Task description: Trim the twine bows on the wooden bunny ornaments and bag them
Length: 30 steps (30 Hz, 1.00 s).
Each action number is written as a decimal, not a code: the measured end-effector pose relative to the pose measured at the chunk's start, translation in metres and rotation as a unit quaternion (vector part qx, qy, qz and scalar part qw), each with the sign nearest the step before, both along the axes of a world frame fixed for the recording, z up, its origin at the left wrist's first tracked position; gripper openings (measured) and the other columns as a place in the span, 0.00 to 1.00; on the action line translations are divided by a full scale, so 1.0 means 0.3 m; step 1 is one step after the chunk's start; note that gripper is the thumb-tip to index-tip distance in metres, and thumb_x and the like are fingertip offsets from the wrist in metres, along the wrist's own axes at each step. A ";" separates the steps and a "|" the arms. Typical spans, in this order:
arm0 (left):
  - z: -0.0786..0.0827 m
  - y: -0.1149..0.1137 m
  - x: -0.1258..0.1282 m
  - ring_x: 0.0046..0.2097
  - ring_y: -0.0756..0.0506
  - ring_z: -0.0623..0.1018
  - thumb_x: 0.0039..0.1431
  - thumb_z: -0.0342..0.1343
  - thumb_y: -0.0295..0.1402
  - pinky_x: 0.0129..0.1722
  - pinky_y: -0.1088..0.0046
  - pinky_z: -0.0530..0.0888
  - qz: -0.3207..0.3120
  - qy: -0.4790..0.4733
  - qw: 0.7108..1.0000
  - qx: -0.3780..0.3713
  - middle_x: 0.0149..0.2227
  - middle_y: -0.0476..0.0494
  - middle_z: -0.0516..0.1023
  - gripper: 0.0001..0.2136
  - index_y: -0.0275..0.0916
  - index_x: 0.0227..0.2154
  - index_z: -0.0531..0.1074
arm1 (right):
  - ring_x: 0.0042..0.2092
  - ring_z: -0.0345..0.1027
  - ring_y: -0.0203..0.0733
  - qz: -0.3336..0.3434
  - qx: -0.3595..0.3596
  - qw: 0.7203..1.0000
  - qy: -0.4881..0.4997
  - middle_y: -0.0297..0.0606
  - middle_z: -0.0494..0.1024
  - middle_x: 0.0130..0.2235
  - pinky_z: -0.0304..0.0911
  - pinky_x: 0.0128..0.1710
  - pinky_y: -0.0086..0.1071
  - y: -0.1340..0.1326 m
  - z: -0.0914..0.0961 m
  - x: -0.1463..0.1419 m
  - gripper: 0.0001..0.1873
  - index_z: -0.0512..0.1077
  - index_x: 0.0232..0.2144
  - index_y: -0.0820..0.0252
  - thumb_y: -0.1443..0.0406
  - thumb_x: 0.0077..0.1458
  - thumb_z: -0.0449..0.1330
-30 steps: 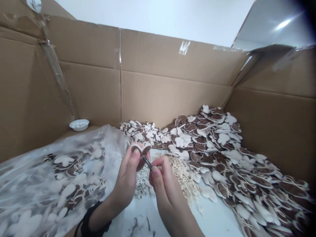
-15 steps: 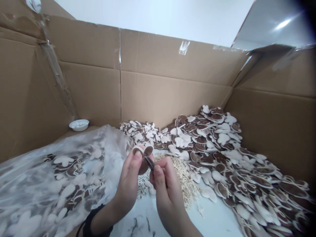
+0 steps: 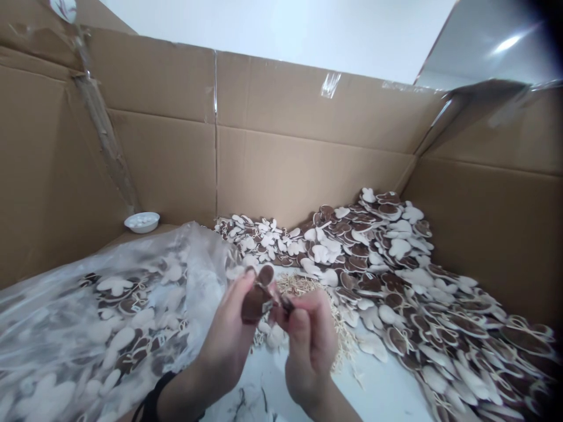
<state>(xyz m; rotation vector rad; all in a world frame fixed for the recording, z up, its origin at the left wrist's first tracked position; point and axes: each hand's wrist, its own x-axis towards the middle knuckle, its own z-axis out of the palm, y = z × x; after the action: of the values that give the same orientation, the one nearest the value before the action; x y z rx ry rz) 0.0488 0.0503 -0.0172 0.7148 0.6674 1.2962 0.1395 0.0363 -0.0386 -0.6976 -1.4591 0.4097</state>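
My left hand [image 3: 229, 334] is closed on a brown, round-eared, animal-head-shaped fabric piece [image 3: 254, 303], holding it upright by its left edge with the thumb on its face. In my right hand [image 3: 310, 346] is a slim dark metal tool that looks like tweezers [image 3: 287, 303], pinched between thumb and fingers. Its tip points left at the piece's right side; motion blur hides whether it touches. Just beyond the hands lies a heap of small beige string bows [image 3: 301, 286]. Small whitish bits, partly covered by my hands, lie beneath.
A large pile of brown and white eared pieces [image 3: 396, 287] fills the right and back. On the left, a clear plastic bag [image 3: 200, 258] holds more of them. A white bowl [image 3: 141, 227] stands at back left. Cardboard walls [image 3: 308, 170] surround the white table [image 3: 373, 387].
My right hand has moved slightly right with the tool, drawing its tip away from the middle of the piece. My left hand has tilted the piece a little.
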 end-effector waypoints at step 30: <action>-0.022 0.007 -0.015 0.53 0.42 0.70 0.60 0.53 0.45 0.49 0.69 0.68 0.079 0.037 0.993 0.078 0.45 0.46 0.75 0.13 0.41 0.39 0.70 | 0.22 0.59 0.34 -0.011 -0.161 0.979 -0.126 0.28 0.62 0.22 0.50 0.21 0.28 -0.010 0.048 0.022 0.12 0.58 0.31 0.56 0.63 0.66 0.42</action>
<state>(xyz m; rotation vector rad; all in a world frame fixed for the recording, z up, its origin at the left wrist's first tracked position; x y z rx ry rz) 0.0443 0.0525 -0.0236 0.8551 0.6990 1.4861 0.1461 0.0334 -0.0243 -1.0541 -1.6393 0.5635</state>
